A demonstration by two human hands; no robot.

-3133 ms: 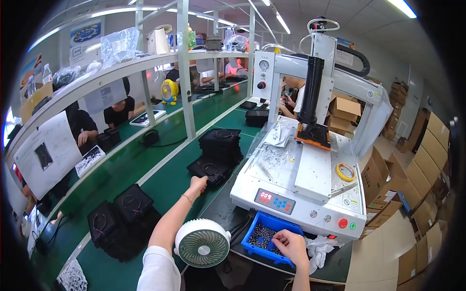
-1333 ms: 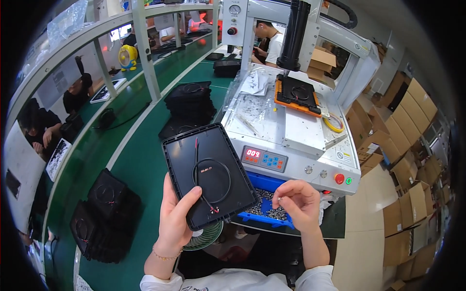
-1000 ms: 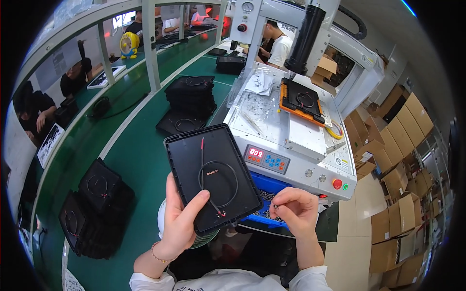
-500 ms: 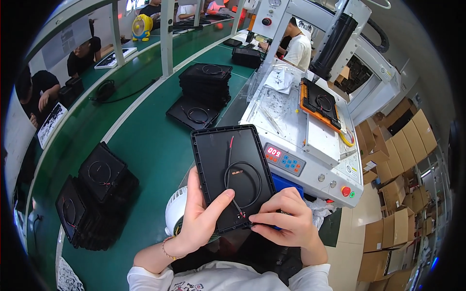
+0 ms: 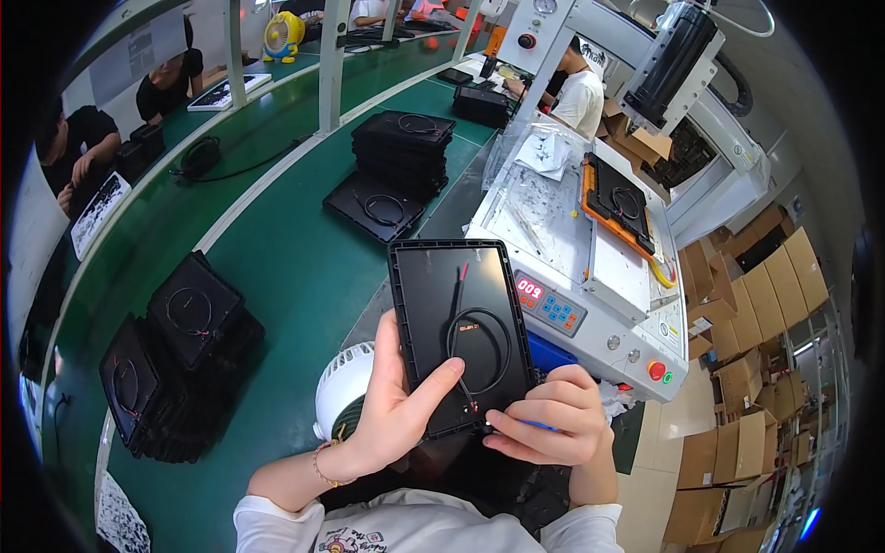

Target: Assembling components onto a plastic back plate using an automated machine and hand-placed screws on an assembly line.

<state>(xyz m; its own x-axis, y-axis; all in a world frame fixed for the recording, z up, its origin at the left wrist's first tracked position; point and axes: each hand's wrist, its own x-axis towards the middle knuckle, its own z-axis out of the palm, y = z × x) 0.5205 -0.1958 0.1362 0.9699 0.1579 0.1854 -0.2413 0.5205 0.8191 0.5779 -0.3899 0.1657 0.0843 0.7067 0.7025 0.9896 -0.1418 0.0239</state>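
Upright in front of me is a black rectangular plastic cover (image 5: 433, 359) with a notched rim. My left hand (image 5: 396, 405) is closed on its lower left side, its thumb pressing on a coiled black cable (image 5: 507, 348) attached inside. One cable end shows a red tip near the top, and thin wires run to a point near the bottom edge. At the lower right corner of the cover, my right hand (image 5: 558, 419) is closed, thumb and forefinger pinched together close to the rim. Whatever lies between those fingertips is too small to make out.
Stacks of similar covers stand on the green bench at left (image 5: 175, 369) and ahead (image 5: 401, 152). A white press machine (image 5: 553, 221) at right bears a cover in an orange fixture (image 5: 613, 217). A white fan (image 5: 346, 387) sits beside my left arm. Cardboard boxes (image 5: 737, 442) line the right; people work beyond.
The cover and both hands appear slightly farther right as the view shifts. My right fingertips have come slightly away from the cover's corner. The machine's black cylinder sits differently in view.
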